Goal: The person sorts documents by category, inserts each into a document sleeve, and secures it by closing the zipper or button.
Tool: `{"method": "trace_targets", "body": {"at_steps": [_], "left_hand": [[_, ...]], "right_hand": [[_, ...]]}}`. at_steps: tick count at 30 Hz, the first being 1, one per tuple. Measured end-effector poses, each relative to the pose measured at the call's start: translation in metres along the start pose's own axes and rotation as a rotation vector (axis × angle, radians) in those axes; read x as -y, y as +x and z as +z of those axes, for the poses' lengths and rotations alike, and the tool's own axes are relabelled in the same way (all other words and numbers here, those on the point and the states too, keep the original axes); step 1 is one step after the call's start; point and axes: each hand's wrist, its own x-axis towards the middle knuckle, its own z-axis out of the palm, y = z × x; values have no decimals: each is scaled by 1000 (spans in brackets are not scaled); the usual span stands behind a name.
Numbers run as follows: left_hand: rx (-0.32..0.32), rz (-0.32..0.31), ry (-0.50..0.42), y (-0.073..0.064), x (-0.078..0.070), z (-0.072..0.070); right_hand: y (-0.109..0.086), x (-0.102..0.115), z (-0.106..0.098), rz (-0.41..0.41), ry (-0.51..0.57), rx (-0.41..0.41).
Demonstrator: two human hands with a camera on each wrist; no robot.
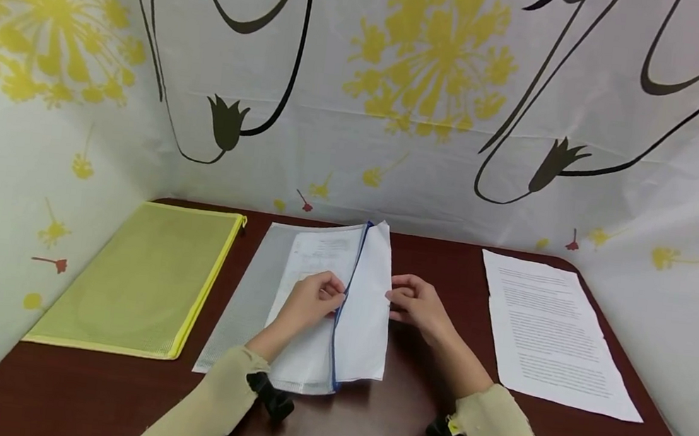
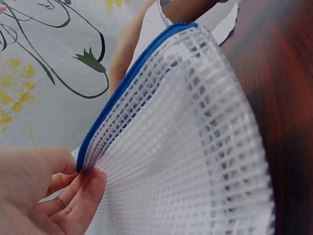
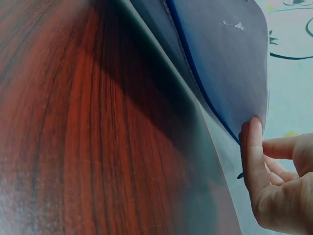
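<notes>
Left hand [image 1: 308, 302] pinches pouch [image 1: 250, 293], right hand [image 1: 422, 307] pinches paper [image 1: 369, 319]; insertion appears in hand, the next move calling for a level inward push.

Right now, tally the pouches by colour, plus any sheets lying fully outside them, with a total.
Yellow pouch: 1
Blue-zipped pouch: 1
Loose sheet: 1
Total: 3, leaving out the paper poking from a pouch.

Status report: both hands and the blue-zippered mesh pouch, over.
Left hand pinches blue zipper edge of translucent rectangular mesh pouch. Right hand pinches white paper sheet, protruding past zipper. No obstruction seen.
</notes>
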Motion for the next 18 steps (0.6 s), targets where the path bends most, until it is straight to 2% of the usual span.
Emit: {"method": "trace_targets", "body": {"at_steps": [18], "left_hand": [[55,-1,-19,3,-8,7]], "right_hand": [[4,6,19,-37,-68,1]]}}
